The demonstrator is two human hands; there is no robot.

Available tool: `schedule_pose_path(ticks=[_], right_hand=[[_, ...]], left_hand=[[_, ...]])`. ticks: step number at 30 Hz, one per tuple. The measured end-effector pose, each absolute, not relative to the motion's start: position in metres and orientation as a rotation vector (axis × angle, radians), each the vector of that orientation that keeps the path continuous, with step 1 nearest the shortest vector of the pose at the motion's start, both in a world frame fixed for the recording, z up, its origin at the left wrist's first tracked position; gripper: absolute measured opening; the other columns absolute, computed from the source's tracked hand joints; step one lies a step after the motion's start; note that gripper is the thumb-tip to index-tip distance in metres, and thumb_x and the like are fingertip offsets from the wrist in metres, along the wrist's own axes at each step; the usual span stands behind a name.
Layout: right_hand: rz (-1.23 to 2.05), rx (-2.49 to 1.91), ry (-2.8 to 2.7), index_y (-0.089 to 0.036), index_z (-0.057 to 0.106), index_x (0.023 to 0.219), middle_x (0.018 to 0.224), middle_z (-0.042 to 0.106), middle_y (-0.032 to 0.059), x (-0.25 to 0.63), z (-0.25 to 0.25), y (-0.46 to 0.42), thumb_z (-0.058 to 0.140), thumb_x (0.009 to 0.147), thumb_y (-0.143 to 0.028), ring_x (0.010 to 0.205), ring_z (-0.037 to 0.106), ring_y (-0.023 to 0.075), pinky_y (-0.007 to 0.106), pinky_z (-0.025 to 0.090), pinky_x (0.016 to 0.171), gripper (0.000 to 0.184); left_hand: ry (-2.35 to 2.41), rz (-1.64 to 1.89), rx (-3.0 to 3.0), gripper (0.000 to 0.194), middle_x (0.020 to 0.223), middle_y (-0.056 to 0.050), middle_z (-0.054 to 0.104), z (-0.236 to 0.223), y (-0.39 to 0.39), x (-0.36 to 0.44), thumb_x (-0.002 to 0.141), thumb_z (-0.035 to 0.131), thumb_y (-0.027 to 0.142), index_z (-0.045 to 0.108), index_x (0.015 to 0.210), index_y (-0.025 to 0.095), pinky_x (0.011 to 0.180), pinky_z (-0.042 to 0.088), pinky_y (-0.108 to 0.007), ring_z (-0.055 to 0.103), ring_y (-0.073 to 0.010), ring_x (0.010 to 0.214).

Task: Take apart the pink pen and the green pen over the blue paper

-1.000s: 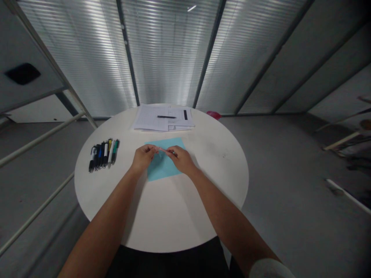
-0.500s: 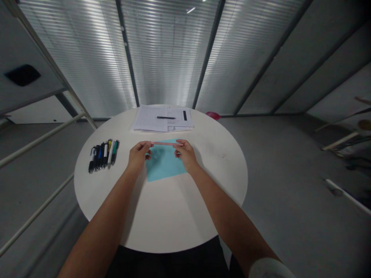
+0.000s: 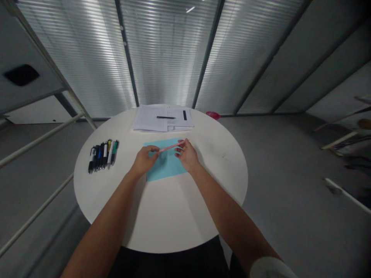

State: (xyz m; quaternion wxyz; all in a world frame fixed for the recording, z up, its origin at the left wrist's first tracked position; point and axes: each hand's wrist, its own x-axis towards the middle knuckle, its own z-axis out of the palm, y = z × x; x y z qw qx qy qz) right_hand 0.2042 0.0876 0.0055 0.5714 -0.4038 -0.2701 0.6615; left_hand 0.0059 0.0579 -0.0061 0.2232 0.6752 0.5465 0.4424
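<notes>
A thin, straight pink strip [image 3: 170,146] is held above a light blue sheet [image 3: 162,170], its right end tilted toward the far side of the table. My left hand [image 3: 143,160] pinches the strip's left end between thumb and fingers. At the other end, my right hand [image 3: 189,156] grips it with thumb and forefinger, the lower fingers loosely curled. Both hands hover over the blue sheet and partly cover its left and right sides. Whether the strip is folded paper or something stiffer, I cannot tell.
A round white table [image 3: 162,216] carries everything. Several pens [image 3: 103,155] lie in a row at the left. At the far edge sit stacked papers [image 3: 150,117] with a black pen [image 3: 165,117] on top. A white metal frame [image 3: 43,133] stands left of the table.
The strip has gone from level to slanted, left end nearer me. My left hand has shifted right and toward me; my right hand has moved slightly right along the strip.
</notes>
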Motion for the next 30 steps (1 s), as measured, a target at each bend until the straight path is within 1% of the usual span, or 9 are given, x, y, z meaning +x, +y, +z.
schedule_pose_path(ticks=[4,7,10,14,16,20,22,25,30], right_hand=[[1.502,-0.926,-0.646,-0.023,0.054,0.083,0.077,0.063,0.0030,0.209,0.001,0.094,0.048,0.085,-0.053,0.071,0.062,0.0169,0.030,0.053,0.063,0.031],[1.542,-0.869,-0.649,-0.024,0.050,0.081,0.070,0.060,0.0012,0.212,0.002,0.096,0.046,0.085,-0.052,0.068,0.062,0.0175,0.034,0.054,0.068,0.029],[1.623,-0.799,-0.518,-0.023,0.048,0.079,0.062,0.054,-0.0017,0.215,0.006,0.096,0.044,0.087,-0.042,0.055,0.054,0.0142,0.031,0.050,0.059,0.020],[1.725,-0.687,-0.376,-0.023,0.044,0.075,0.055,0.042,-0.0058,0.218,0.010,0.093,0.041,0.087,-0.036,0.042,0.036,0.0097,0.023,0.036,0.046,0.019],[1.742,-0.640,-0.380,-0.023,0.043,0.072,0.054,0.038,-0.0062,0.221,0.011,0.092,0.042,0.086,-0.039,0.042,0.033,0.0095,0.022,0.033,0.044,0.022],[1.719,-0.594,-0.442,-0.023,0.035,0.061,0.052,0.031,-0.0062,0.226,0.011,0.090,0.044,0.085,-0.054,0.043,0.027,0.0094,0.022,0.029,0.042,0.040],[1.704,-0.585,-0.476,-0.023,0.030,0.058,0.051,0.027,-0.0066,0.228,0.012,0.088,0.045,0.084,-0.057,0.042,0.022,0.0089,0.021,0.026,0.040,0.046],[1.716,-0.571,-0.489,-0.022,0.026,0.055,0.049,0.024,-0.0070,0.230,0.015,0.085,0.045,0.084,-0.054,0.042,0.018,0.0083,0.021,0.023,0.038,0.046],[1.805,-0.449,-0.383,-0.022,0.025,0.053,0.046,0.023,-0.0073,0.233,0.018,0.083,0.047,0.080,-0.045,0.040,0.015,0.0073,0.021,0.018,0.035,0.042]], left_hand=[[1.699,1.013,2.091,0.026,0.102,-0.009,0.071,-0.015,0.062,-0.004,0.076,0.058,0.025,0.074,0.097,0.023,0.094,0.042,-0.040,0.061,-0.0281,0.099],[1.760,0.898,2.188,0.024,0.102,-0.011,0.070,-0.020,0.064,-0.007,0.076,0.060,0.025,0.075,0.094,0.024,0.092,0.042,-0.041,0.060,-0.0296,0.099],[1.759,0.871,2.220,0.024,0.103,-0.011,0.069,-0.023,0.065,-0.006,0.076,0.059,0.025,0.075,0.095,0.025,0.092,0.041,-0.042,0.060,-0.0301,0.099],[1.775,0.847,2.210,0.025,0.105,-0.011,0.069,-0.024,0.064,-0.006,0.079,0.057,0.027,0.075,0.096,0.025,0.092,0.040,-0.043,0.059,-0.0309,0.101],[1.778,0.835,2.212,0.024,0.105,-0.011,0.069,-0.024,0.064,-0.006,0.080,0.057,0.028,0.075,0.096,0.025,0.093,0.040,-0.043,0.058,-0.0307,0.101],[1.766,0.845,2.222,0.023,0.103,-0.011,0.069,-0.024,0.064,-0.006,0.080,0.058,0.028,0.075,0.095,0.024,0.094,0.040,-0.042,0.059,-0.0299,0.100],[1.763,0.855,2.221,0.023,0.103,-0.011,0.069,-0.024,0.065,-0.006,0.079,0.058,0.028,0.075,0.095,0.024,0.094,0.040,-0.043,0.059,-0.0299,0.100],[1.761,0.840,2.229,0.023,0.103,-0.011,0.069,-0.024,0.065,-0.006,0.079,0.058,0.027,0.075,0.095,0.024,0.095,0.041,-0.043,0.060,-0.0294,0.100],[1.753,0.788,2.278,0.026,0.103,-0.008,0.069,-0.022,0.065,-0.007,0.081,0.055,0.027,0.075,0.097,0.023,0.095,0.043,-0.041,0.059,-0.0273,0.100]])
